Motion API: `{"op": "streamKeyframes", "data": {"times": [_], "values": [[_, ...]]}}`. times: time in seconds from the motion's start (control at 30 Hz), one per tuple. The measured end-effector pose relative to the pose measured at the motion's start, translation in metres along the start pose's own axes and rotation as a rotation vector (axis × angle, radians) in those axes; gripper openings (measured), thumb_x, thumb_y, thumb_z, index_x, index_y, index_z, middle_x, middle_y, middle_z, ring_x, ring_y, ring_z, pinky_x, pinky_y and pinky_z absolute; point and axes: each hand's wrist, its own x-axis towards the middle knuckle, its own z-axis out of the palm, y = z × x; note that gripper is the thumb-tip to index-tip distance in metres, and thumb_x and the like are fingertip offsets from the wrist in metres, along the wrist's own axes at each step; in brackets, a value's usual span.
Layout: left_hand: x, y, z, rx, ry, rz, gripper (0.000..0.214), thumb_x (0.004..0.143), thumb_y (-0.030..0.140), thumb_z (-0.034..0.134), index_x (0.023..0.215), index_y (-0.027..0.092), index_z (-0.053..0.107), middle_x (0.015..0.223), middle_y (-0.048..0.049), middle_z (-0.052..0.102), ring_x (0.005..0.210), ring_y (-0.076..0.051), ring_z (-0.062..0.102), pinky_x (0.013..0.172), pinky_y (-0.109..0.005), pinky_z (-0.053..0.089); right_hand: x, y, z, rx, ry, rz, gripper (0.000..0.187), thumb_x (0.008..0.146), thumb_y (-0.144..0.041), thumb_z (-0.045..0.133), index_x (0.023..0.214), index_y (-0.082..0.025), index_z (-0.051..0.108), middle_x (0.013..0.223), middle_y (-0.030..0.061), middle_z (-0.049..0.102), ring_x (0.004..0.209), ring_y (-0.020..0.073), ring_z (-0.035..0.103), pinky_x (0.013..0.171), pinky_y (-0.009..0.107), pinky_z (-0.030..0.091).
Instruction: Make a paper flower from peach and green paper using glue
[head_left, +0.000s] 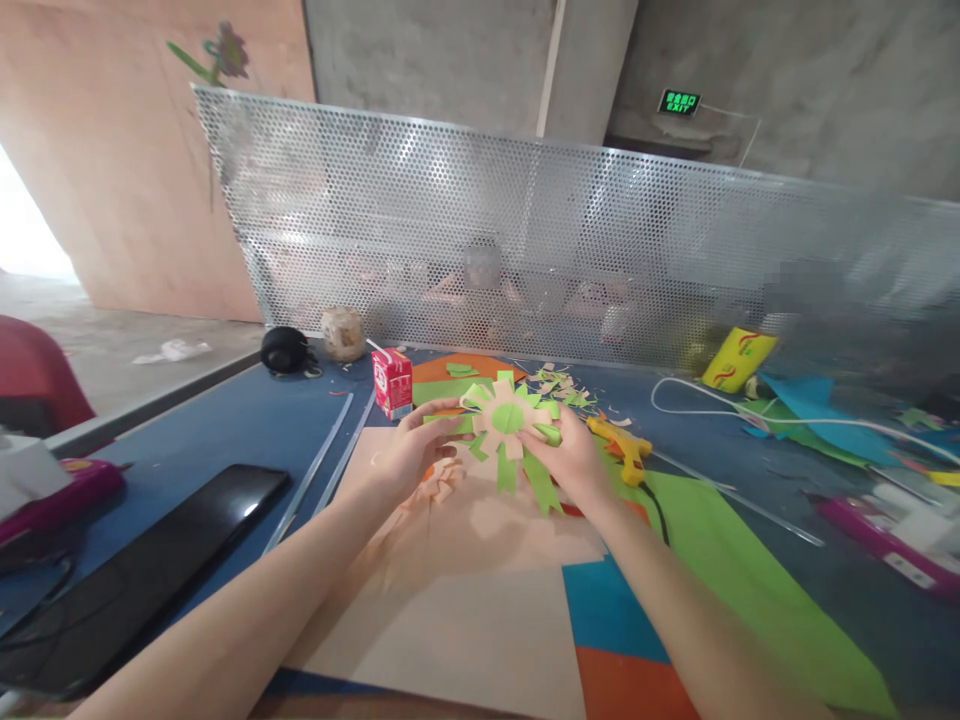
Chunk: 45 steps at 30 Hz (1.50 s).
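Note:
Between my two hands, above the peach paper sheets, is a paper flower (508, 417) with a green round centre, peach petals and green strips fanning out behind. My left hand (421, 440) grips a green strip at the flower's left side, fingers closed. My right hand (568, 447) pinches the flower's right edge between thumb and fingers. Beneath them lie peach sheets (450, 610) with a crumpled, fringed peach paper piece (437, 490) on top. Right of my right hand rests a yellow glue gun (624, 447) with a black cord.
A red drink carton (392, 384) with a straw stands behind my left hand. Paper scraps (559, 385) lie near the perforated metal screen (420, 210). A black phone (142, 575) is at left, clear glue sticks (319, 470) beside it. Green paper (750, 580) spreads at right.

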Motion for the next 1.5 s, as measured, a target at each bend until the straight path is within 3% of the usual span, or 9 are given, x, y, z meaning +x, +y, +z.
{"op": "streamKeyframes", "data": {"times": [0.2,0.43,0.53,0.67,0.83,1.07,1.3,1.5], "values": [[-0.004,-0.003,0.004,-0.076,-0.087,0.01,0.038,0.065,0.025,0.063,0.101,0.02,0.052,0.093,-0.0087,0.061,0.082,-0.021,0.059,0.063,-0.03,0.044,-0.001,-0.003,0.001,-0.012,0.047,0.025,0.026,0.06,-0.035,0.059,0.08,-0.02,0.049,0.083,0.0047,0.062,0.079,0.0221,0.058,0.069,0.032,0.043],[-0.005,-0.011,0.007,-0.013,0.004,0.075,0.042,0.061,0.019,0.067,0.1,0.018,0.053,0.077,-0.0049,0.062,0.072,-0.016,0.059,0.066,-0.03,0.045,-0.007,-0.003,0.01,0.152,0.042,-0.005,0.026,0.061,-0.031,0.059,0.083,-0.021,0.048,0.083,0.0031,0.062,0.079,0.0196,0.06,0.07,0.031,0.045],[-0.002,-0.011,0.005,-0.027,0.033,0.106,0.033,0.06,0.02,0.068,0.09,0.016,0.056,0.077,-0.0053,0.063,0.072,-0.016,0.06,0.064,-0.028,0.046,-0.01,-0.007,0.011,0.295,-0.017,0.017,0.028,0.062,-0.032,0.06,0.084,-0.021,0.049,0.087,0.0039,0.063,0.082,0.0198,0.06,0.071,0.03,0.046],[0.001,-0.01,0.002,-0.036,0.043,0.111,0.028,0.06,0.02,0.068,0.085,0.016,0.057,0.075,-0.0046,0.063,0.069,-0.015,0.061,0.065,-0.029,0.047,-0.008,-0.007,0.007,0.543,-0.189,0.142,0.026,0.066,-0.036,0.056,0.085,-0.02,0.05,0.088,0.0046,0.064,0.078,0.0205,0.061,0.065,0.031,0.049],[0.001,-0.012,-0.001,-0.015,0.032,0.075,0.027,0.059,0.02,0.068,0.083,0.016,0.058,0.071,-0.0033,0.061,0.063,-0.014,0.059,0.058,-0.026,0.046,0.001,0.001,-0.004,0.663,-0.196,0.214,0.029,0.064,-0.034,0.059,0.087,-0.02,0.049,0.082,0.0028,0.062,0.071,0.0187,0.061,0.061,0.03,0.049],[-0.002,-0.016,0.003,0.123,-0.036,-0.007,0.026,0.058,0.025,0.069,0.081,0.016,0.062,0.065,-0.0022,0.059,0.057,-0.013,0.055,0.046,-0.022,0.039,-0.003,-0.002,-0.006,0.459,-0.378,0.156,0.027,0.064,-0.033,0.061,0.085,-0.02,0.052,0.086,0.0043,0.064,0.075,0.0204,0.062,0.064,0.032,0.049],[-0.002,-0.015,0.004,0.184,-0.043,-0.014,0.022,0.063,0.034,0.064,0.071,0.014,0.061,0.065,-0.0034,0.059,0.055,-0.011,0.055,0.049,-0.022,0.04,-0.003,0.002,-0.001,0.272,-0.254,0.135,0.034,0.059,-0.031,0.063,0.089,-0.02,0.051,0.086,0.0042,0.065,0.076,0.0213,0.062,0.063,0.032,0.049],[-0.003,-0.01,0.005,0.289,-0.008,-0.066,0.026,0.066,0.035,0.061,0.083,0.015,0.058,0.074,-0.0035,0.061,0.066,-0.013,0.061,0.052,-0.021,0.041,-0.003,-0.003,-0.003,0.129,-0.252,0.088,0.037,0.059,-0.028,0.063,0.093,-0.021,0.049,0.086,0.0032,0.063,0.076,0.0194,0.061,0.062,0.029,0.048]]}}
